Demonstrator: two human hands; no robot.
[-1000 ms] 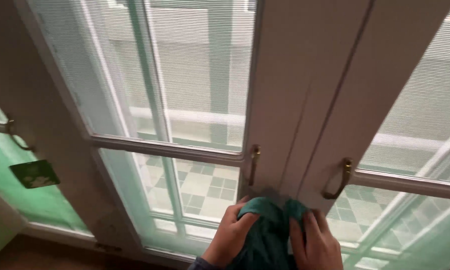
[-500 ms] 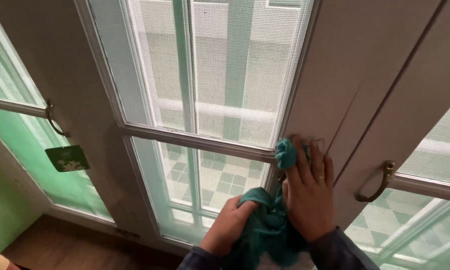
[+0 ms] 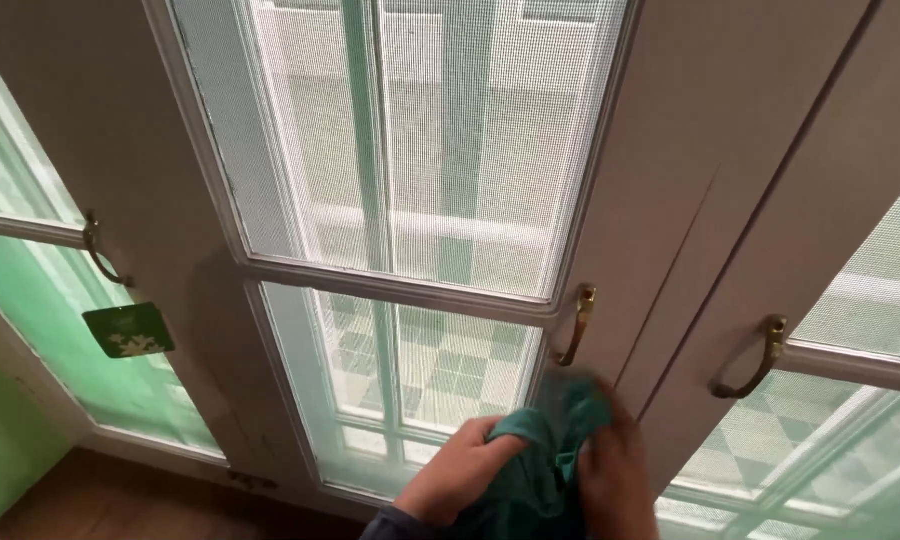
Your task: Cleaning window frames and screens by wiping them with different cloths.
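Soft crumpled teal cloth [image 3: 545, 445] low center, left hand [image 3: 455, 480] gripping it, blurry right hand [image 3: 618, 470] pressing it on the smooth white door frame [image 3: 660, 200] below a curved brass handle [image 3: 576, 324]. Fine mesh panes [image 3: 450, 130] above, wood floor [image 3: 120, 500] lower left.

The flat door frame [image 3: 670, 200] above the cloth [image 3: 540, 450] lies bare for a hand to pass, while the brass handle [image 3: 576, 325] just above the cloth and a second handle [image 3: 745, 362] to the right jut out in the way.
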